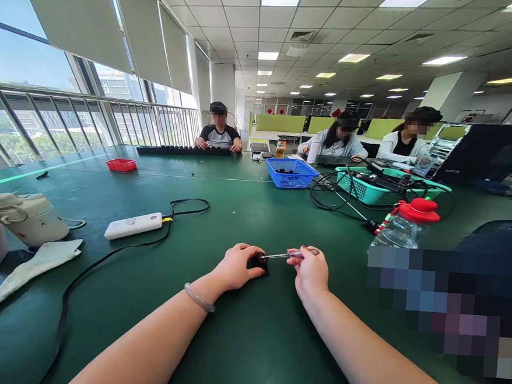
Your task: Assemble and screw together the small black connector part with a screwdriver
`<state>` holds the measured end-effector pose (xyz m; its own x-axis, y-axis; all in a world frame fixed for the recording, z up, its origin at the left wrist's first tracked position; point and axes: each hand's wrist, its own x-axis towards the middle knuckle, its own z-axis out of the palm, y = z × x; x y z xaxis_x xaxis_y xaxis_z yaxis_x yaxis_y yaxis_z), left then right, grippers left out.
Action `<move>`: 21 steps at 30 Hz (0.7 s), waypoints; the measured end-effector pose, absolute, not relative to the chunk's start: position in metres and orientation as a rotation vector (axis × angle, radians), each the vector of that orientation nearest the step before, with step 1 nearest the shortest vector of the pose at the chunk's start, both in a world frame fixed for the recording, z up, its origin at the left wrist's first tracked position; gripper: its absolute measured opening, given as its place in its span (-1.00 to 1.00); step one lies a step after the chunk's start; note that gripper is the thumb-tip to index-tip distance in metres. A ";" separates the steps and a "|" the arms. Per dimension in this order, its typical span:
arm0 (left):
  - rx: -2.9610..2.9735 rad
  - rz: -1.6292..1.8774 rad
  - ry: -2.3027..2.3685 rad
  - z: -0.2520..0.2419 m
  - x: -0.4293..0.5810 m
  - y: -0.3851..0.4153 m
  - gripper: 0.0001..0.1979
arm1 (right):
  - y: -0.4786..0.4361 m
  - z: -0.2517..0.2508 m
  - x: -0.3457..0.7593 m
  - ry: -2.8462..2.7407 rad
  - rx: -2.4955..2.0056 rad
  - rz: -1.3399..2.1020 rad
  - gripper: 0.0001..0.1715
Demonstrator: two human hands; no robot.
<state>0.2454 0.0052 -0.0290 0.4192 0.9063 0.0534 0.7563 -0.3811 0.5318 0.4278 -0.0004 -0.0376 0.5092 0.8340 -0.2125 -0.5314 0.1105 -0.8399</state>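
Note:
My left hand (236, 266) is closed on a small black part (260, 262) resting on the green table (236, 343). A pale bangle circles that wrist. My right hand (311, 270) grips a thin screwdriver (287, 255) with a clear purple handle, held level. Its metal tip points left and touches the black part. Both hands sit near the table's middle, close to me.
A white power strip (133, 225) with a black cable lies to the left, beyond it a white appliance (30, 217) and a cloth. A red-capped bottle (405, 226) stands right. Blue (291, 173), teal (383, 189) and red (121, 164) baskets sit farther back. Three people sit at the far side.

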 end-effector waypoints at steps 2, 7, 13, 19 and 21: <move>2.261 0.454 1.442 -0.029 0.245 0.005 -0.49 | 0.000 -0.034 0.432 -0.336 -1.032 1.015 -0.73; 2.266 0.448 1.432 -0.030 0.245 0.005 -0.53 | 0.003 -0.026 0.442 -0.397 -1.025 0.946 -0.72; 2.279 0.455 1.417 -0.031 0.244 0.006 -0.52 | -0.012 -0.024 0.431 -0.925 -0.886 0.771 -0.79; 2.335 0.479 1.371 -0.031 0.245 0.006 -0.59 | -0.035 -0.023 0.421 -1.644 -0.848 0.221 -0.92; 2.337 0.481 1.379 -0.031 0.245 0.005 -0.58 | -0.035 -0.021 0.425 -1.711 -0.858 0.064 -0.91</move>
<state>0.2446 0.0055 -0.0315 0.4587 0.8833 0.0966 0.7521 -0.4439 0.4871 0.4246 -0.0345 -0.0209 -0.0692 0.5666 0.8211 0.5038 0.7302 -0.4614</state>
